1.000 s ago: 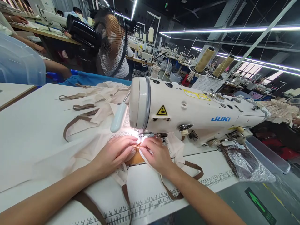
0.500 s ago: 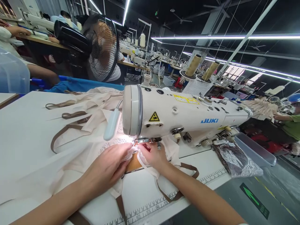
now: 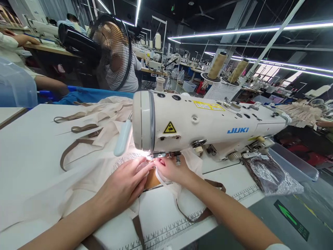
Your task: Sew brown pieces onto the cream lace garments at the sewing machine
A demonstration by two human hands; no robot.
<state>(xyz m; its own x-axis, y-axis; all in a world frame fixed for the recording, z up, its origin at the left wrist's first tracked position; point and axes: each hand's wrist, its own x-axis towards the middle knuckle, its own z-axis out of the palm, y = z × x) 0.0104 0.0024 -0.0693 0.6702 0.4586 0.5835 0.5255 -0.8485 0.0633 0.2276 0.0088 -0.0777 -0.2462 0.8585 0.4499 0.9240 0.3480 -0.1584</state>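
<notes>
A white JUKI sewing machine (image 3: 208, 126) stands on the white table (image 3: 28, 146). Beige fabric with brown straps (image 3: 85, 163) lies spread under its head. My left hand (image 3: 125, 185) rests on the fabric just left of the needle, fingers curled and pressing the cloth down. My right hand (image 3: 171, 171) is right under the presser foot, fingers pinched on the fabric edge. A small brown patch (image 3: 152, 181) shows between the two hands. The needle area is washed out by the machine's lamp.
A black fan (image 3: 109, 52) stands behind the table beside blue cloth (image 3: 91, 94). Thread cones (image 3: 217, 66) sit behind the machine. A clear plastic bag (image 3: 273, 175) lies at the table's right end. A ruler strip (image 3: 169, 231) runs along the front edge. Other people work at far tables.
Both hands stay at the needle, shifting slightly toward the presser foot. The view has swung a little, mostly between the first two frames.
</notes>
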